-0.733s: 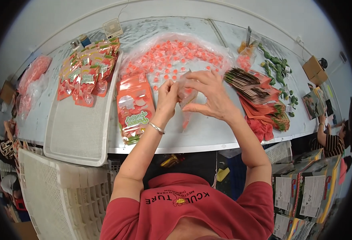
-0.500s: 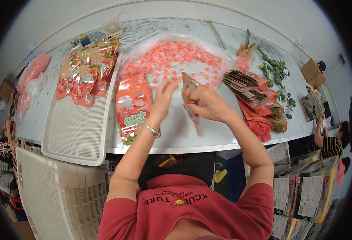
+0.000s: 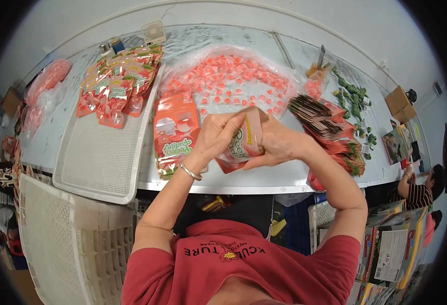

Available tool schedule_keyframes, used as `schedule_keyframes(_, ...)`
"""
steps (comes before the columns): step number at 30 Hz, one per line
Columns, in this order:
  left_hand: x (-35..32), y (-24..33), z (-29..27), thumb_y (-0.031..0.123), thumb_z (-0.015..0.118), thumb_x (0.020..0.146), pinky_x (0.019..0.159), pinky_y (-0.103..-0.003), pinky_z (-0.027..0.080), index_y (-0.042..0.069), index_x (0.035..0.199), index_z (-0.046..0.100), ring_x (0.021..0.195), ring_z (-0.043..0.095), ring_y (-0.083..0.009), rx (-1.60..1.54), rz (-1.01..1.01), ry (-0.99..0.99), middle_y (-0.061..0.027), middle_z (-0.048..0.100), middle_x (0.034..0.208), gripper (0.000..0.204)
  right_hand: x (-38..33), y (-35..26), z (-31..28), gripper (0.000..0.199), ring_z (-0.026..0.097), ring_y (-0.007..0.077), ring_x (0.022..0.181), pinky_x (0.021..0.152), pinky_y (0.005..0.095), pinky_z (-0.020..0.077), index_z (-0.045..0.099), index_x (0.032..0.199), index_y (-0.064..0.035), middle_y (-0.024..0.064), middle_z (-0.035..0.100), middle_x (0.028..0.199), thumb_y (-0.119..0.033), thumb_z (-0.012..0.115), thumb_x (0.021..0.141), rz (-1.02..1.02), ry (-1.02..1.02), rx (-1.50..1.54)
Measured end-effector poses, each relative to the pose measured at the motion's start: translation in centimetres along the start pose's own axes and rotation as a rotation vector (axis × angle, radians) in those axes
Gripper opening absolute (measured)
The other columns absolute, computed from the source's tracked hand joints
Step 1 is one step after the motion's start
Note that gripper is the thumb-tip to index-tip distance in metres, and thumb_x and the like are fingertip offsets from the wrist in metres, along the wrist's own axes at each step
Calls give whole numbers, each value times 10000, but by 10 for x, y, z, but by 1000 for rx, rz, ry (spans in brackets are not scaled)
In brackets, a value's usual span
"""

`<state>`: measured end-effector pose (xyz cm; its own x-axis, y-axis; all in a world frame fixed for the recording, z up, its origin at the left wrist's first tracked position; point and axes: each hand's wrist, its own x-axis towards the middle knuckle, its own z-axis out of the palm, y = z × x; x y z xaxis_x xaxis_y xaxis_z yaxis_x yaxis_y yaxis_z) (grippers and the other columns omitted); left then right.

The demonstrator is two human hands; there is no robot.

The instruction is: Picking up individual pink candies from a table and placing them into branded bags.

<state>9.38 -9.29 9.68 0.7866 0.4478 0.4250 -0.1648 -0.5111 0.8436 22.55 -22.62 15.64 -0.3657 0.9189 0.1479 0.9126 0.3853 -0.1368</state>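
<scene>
A red and pale printed pouch [image 3: 249,134] is held over the table's front part, tilted, between my two hands. My left hand [image 3: 214,133] pinches its left upper edge with thumb and fingers. My right hand [image 3: 282,141] grips its right side, thumb along the lower part. Just beyond lies a heap of small clear packets with pink-red pieces [image 3: 233,76] on a clear plastic sheet. Left of my left hand is a stack of flat red pouches [image 3: 176,134]. Right of my right hand, more pouches [image 3: 325,122] lie fanned out. What is inside the held pouch is hidden.
Filled pouches [image 3: 116,86] are heaped at the far end of a white mesh tray [image 3: 99,152]. Green vine-like toys [image 3: 353,94] lie at the right. Stacked white crates [image 3: 81,239] stand lower left, and cartons [image 3: 391,249] lower right. Co-workers sit at both sides.
My left hand has moved right and taken hold of the pouch, which was in my right hand alone. The pouch has turned so its printed face shows.
</scene>
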Motion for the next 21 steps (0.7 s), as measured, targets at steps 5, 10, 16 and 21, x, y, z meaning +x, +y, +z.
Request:
schedule_keyframes(5,-12,-6,-26,332,477,956,486,-253,381,-33,755,615,570,443,-41,-255,-177,-23,26,503,578,439,20,-8,-9,343,556,304,907,772,486,413,597,760,-45,119,592,842,-357,727,704,127,-130,242)
schedule_keyframes(10,-21,-18,-41,368,469,957,493,-262,358,-69,762,580,576,421,-42,-287,-213,109,20,486,567,491,30,-24,-2,237,570,308,870,787,424,426,648,824,-32,146,596,787,-215,745,709,-33,556,12)
schedule_keyframes(16,-36,-22,-59,298,557,923,537,-240,400,-45,801,631,602,441,-46,-521,-127,34,40,519,601,372,25,-8,19,144,629,271,759,699,348,486,640,792,-17,112,625,787,-110,722,719,403,405,355)
schedule_keyframes(21,-40,-5,-51,132,705,798,504,-232,394,-14,752,659,570,471,-32,-419,-202,168,39,564,604,160,33,-14,43,554,625,181,638,588,249,472,416,1233,-32,124,633,730,-87,704,763,241,651,228)
